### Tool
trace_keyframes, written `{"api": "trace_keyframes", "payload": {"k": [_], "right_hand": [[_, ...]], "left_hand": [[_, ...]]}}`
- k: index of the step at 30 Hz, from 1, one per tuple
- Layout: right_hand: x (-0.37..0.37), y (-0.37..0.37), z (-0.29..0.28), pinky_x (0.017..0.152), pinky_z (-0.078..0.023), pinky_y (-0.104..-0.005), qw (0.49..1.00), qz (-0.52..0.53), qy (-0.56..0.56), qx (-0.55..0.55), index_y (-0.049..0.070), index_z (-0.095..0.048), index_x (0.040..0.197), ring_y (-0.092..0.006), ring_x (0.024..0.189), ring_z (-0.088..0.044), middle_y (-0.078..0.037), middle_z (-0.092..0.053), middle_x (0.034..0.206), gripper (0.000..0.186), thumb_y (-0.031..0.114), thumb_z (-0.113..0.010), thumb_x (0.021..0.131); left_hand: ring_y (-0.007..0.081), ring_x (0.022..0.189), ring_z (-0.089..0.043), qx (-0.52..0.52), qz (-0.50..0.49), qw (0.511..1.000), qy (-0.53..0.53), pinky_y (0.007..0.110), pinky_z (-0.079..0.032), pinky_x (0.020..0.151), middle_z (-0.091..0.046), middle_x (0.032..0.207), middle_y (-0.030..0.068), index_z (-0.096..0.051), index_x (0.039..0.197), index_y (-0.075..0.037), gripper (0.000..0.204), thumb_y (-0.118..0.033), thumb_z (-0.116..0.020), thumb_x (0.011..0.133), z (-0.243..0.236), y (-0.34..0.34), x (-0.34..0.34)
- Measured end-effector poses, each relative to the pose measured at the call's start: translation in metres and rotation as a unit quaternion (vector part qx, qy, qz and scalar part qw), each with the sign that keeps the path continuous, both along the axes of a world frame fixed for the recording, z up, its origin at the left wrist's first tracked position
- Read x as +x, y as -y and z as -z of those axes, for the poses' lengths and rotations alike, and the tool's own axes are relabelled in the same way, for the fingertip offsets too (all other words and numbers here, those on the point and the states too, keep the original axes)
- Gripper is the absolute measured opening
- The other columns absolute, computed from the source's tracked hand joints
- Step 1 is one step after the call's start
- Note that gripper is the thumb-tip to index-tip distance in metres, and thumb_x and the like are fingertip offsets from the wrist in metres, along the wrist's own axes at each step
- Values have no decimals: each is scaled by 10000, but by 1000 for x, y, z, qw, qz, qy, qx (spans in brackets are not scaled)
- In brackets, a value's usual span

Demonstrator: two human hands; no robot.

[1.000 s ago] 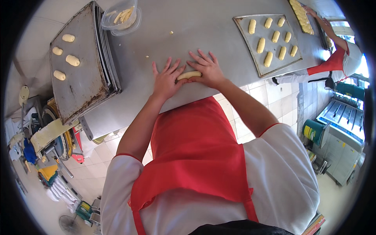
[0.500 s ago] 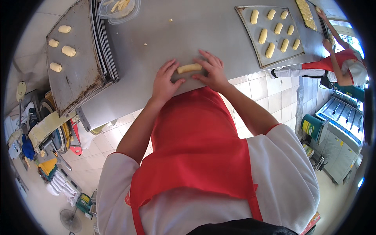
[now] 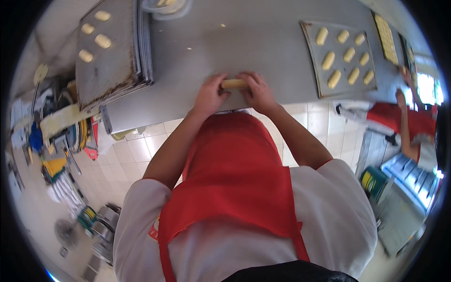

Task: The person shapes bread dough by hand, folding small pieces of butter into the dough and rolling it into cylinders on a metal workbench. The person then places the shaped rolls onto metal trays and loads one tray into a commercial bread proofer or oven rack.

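A short pale dough roll is between my two hands, near the front edge of the steel table. My left hand has its fingers curled around the roll's left end. On the right end, my right hand grips with bent fingers and thumb. Both fingertips partly hide the ends of the roll. To the right, a flat baking tray carries rows of similar dough rolls. A few more rolls lie on the top tray of a stack at the left.
A clear plastic tub with pale pieces stands at the far left of the table. Small dough crumbs dot the steel. Another filled tray lies at far right, where a co-worker in a red apron stands.
My hands have come closer together and closed on the ends of the dough roll. The whole view has shifted, with the trays now lower and further right.
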State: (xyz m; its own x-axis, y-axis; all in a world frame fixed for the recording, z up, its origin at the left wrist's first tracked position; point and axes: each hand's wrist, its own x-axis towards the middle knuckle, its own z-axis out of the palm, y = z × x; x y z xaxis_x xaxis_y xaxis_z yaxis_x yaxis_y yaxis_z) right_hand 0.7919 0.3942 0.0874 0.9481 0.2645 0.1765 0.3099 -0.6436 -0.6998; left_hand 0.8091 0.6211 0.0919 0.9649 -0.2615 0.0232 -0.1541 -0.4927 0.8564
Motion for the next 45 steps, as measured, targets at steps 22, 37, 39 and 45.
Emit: {"api": "trace_keyframes", "payload": {"k": [22, 37, 39, 45], "right_hand": [[132, -392, -130, 869, -564, -488, 980, -59, 188, -30, 46, -630, 1302, -355, 980, -684, -140, -695, 1136, 524, 291, -817, 879], [230, -404, -160, 1068, -507, -471, 987, 69, 138, -36, 8, -678, 1277, -405, 1219, -620, -236, -663, 1282, 546, 322, -820, 854], [245, -421, -158, 1019, -546, -487, 995, 49, 24, -79, 61, -676, 1333, -395, 1183, -671, -217, -686, 1308, 567, 347, -796, 858], [222, -408, -152, 987, -545, -477, 981, 116, 140, -63, 16, -657, 1301, -398, 1163, -672, -224, -708, 1188, 567, 354, -788, 865]], "left_hand": [[289, 1353, -568, -75, -242, 916, 312, 414, -437, 1126, -639, 1412, 185, -641, 1375, 14, 572, -260, -793, 897, -251, -415, -89], [319, 1071, -704, 93, -233, 957, 147, 401, -556, 937, -710, 1212, 196, -690, 1300, -31, 381, -190, -732, 956, -169, -486, 113], [393, 1091, -694, 164, -207, 953, 145, 453, -550, 955, -705, 1205, 226, -695, 1279, -18, 362, -226, -688, 983, -143, -514, 147], [336, 1094, -723, 255, -202, 944, 62, 424, -574, 939, -695, 1167, 199, -706, 1235, -9, 273, -43, -694, 964, -110, -549, 171]]}}
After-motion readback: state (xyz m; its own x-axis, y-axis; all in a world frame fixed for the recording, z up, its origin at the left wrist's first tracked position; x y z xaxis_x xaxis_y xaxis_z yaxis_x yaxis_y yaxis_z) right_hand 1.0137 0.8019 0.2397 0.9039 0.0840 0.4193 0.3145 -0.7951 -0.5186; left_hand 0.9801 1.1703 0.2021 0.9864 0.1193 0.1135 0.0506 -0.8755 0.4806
